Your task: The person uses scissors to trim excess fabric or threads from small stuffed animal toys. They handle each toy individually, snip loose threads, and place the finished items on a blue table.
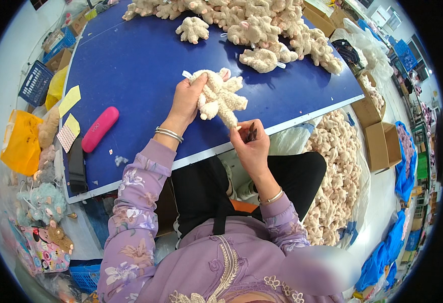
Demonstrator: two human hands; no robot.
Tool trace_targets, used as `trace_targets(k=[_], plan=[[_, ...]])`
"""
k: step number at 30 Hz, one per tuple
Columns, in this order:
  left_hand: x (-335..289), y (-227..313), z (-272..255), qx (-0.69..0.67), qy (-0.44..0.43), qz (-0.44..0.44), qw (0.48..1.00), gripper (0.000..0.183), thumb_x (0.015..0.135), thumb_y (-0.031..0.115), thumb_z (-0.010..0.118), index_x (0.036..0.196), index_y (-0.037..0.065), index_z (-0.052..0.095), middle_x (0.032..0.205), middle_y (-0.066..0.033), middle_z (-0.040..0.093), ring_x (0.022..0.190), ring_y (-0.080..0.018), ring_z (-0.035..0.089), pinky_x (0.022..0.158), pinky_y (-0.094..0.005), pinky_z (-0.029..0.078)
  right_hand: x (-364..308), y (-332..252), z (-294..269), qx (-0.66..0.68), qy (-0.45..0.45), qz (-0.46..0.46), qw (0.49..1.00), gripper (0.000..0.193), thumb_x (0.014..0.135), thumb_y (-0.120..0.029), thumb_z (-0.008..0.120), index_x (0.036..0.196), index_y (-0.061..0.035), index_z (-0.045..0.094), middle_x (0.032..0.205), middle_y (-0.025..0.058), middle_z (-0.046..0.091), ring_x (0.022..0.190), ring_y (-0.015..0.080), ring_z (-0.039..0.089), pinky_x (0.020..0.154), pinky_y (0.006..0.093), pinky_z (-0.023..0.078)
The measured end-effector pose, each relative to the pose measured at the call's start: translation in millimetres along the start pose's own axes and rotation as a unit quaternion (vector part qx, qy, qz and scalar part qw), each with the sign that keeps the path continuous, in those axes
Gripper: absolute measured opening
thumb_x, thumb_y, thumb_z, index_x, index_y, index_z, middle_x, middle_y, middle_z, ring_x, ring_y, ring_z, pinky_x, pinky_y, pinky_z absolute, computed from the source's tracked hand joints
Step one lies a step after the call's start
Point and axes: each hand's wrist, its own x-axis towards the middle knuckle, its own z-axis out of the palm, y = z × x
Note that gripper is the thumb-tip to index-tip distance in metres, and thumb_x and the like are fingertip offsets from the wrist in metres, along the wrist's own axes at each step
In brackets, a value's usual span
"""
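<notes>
My left hand (185, 101) is closed round the body of a cream plush toy (226, 98), unstuffed-looking, with a white tag beside the thumb. The toy is held just above the near part of the blue table. My right hand (253, 154) is at the tip of the toy's lower limb, thumb and finger pinched there. Tucked in its curled fingers is a small dark tool (252, 133) that looks like thread snips; most of it is hidden. Beyond the hands, a single similar plush toy (192, 30) lies apart from a large pile of them (252, 22).
The blue table (145, 76) has a pale front edge. A pink case (100, 129), a dark phone-like slab (76, 169) and yellow paper (70, 101) lie at its left. A big bag of cream plush pieces (335, 177) and a cardboard box (383, 146) stand at the right.
</notes>
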Motion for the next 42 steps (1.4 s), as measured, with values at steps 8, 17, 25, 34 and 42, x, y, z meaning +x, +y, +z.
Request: trace_targets(k=[8, 17, 25, 34, 42], plan=[[-2, 0, 1, 0.001, 0.006, 0.006, 1.000, 0.025, 0.098, 0.020, 0.054, 0.107, -0.002, 0.062, 0.101, -0.0101, 0.067, 0.088, -0.0166, 0.067, 0.077, -0.0306, 0.056, 2, 8, -6, 0.068, -0.027, -0.009, 0.997, 0.012, 0.090, 0.000, 0.061, 0.099, -0.0021, 0.053, 0.076, 0.0018, 0.062, 0.059, 0.0008, 0.049, 0.053, 0.0161, 0.038], [-5, -1, 8, 0.006, -0.006, -0.012, 1.000, 0.025, 0.098, 0.020, 0.053, 0.107, -0.002, 0.062, 0.100, -0.0088, 0.067, 0.087, -0.0150, 0.065, 0.075, -0.0294, 0.054, 37, -15, -23, 0.079, 0.006, 0.007, 0.997, 0.016, 0.094, -0.011, 0.059, 0.105, -0.0003, 0.055, 0.079, -0.0002, 0.060, 0.063, 0.0008, 0.045, 0.055, 0.0173, 0.035], [-4, 4, 7, -0.002, -0.012, -0.003, 1.000, 0.024, 0.097, 0.020, 0.055, 0.105, -0.002, 0.063, 0.099, -0.0092, 0.067, 0.084, -0.0148, 0.066, 0.075, -0.0291, 0.055, 36, -14, -18, 0.013, -0.010, -0.035, 0.999, 0.014, 0.087, -0.005, 0.067, 0.096, 0.0003, 0.059, 0.071, -0.0052, 0.052, 0.060, 0.0005, 0.042, 0.054, 0.0184, 0.034], [-5, 2, 6, -0.011, -0.032, -0.061, 0.998, 0.023, 0.096, 0.020, 0.058, 0.103, -0.002, 0.062, 0.097, -0.0095, 0.068, 0.083, -0.0154, 0.066, 0.073, -0.0292, 0.055, 28, -18, -29, -0.027, -0.043, -0.017, 0.999, 0.016, 0.083, -0.002, 0.070, 0.096, -0.0017, 0.061, 0.071, -0.0059, 0.052, 0.059, 0.0012, 0.038, 0.052, 0.0183, 0.032], [-5, 3, 5, 0.011, -0.035, -0.060, 0.998, 0.024, 0.095, 0.022, 0.059, 0.099, -0.001, 0.063, 0.094, -0.0090, 0.068, 0.080, -0.0142, 0.066, 0.070, -0.0287, 0.054, 26, -26, -33, -0.114, -0.104, -0.096, 0.983, 0.014, 0.083, -0.004, 0.071, 0.091, -0.0012, 0.061, 0.071, -0.0040, 0.053, 0.059, 0.0036, 0.041, 0.052, 0.0207, 0.035]])
